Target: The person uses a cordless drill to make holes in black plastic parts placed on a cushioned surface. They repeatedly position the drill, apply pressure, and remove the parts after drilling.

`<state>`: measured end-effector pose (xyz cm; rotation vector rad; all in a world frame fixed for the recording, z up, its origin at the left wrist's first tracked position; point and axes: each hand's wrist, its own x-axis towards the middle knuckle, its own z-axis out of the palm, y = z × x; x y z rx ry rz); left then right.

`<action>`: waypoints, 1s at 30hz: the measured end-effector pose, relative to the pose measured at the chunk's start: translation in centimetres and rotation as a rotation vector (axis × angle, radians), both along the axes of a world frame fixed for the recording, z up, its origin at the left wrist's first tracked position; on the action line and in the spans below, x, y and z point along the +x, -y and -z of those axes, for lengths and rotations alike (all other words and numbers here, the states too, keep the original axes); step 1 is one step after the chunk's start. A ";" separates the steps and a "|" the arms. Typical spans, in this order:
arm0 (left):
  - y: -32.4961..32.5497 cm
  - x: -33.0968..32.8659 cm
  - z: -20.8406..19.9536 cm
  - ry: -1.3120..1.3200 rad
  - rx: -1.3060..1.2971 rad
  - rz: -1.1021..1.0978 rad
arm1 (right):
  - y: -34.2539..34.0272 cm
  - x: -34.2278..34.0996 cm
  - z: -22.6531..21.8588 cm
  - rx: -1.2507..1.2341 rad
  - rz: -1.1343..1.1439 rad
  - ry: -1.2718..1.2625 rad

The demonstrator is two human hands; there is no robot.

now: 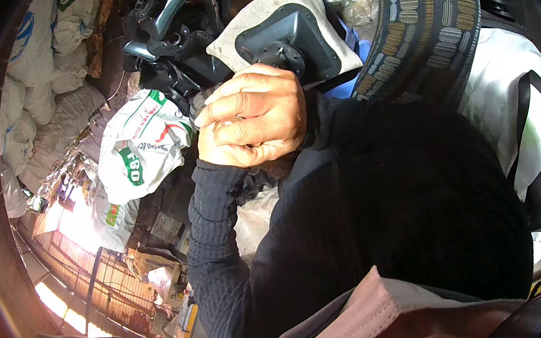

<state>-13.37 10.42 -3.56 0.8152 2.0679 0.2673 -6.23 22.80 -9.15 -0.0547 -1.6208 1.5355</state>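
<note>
Pink cloth [389,320], clasped fingers [238,105], bulging sacks [144,142]

There are 2 hands [263,104], 2 dark sleeves [215,239], 1 black flanged part [311,31], 1 pale cloth [226,46] and 1 patterned fabric piece [422,21]. White bags [152,155] number at least 3; the glossy dark parts [163,39] overlap too much for an exact count.

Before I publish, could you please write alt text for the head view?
A person's two bare hands overlap close to a dark flanged part on pale cloth; anything inside their grip is hard to see. Nearby are more dark parts, a white sack and patterned fabric.
</note>
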 end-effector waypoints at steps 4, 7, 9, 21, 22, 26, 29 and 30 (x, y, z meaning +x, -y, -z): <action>-0.2 0.2 0.1 0.095 0.081 -0.034 | -0.4 -0.4 0.6 -0.053 -0.014 -0.043; -0.3 0.4 0.3 0.122 0.103 -0.034 | 0.2 -0.5 1.5 -0.082 0.018 -0.105; -0.1 0.6 0.6 0.101 0.090 -0.024 | 0.0 -0.5 1.7 -0.083 -0.010 -0.110; 2.3 6.0 -1.2 -0.357 0.064 -0.149 | -2.2 3.8 8.8 0.109 0.033 0.497; 4.0 7.0 -1.6 -0.419 0.134 -0.147 | -0.9 4.7 12.1 0.101 0.026 0.693; 10.5 12.7 -1.3 -0.275 0.250 -0.383 | 0.8 5.4 16.2 -0.319 -0.448 1.016; 10.9 16.3 0.7 -0.145 0.220 -0.396 | -2.5 4.6 17.4 -0.646 -0.371 1.012; 12.1 18.5 1.5 -0.182 0.148 -0.343 | -2.2 3.7 17.1 -0.624 -0.378 0.966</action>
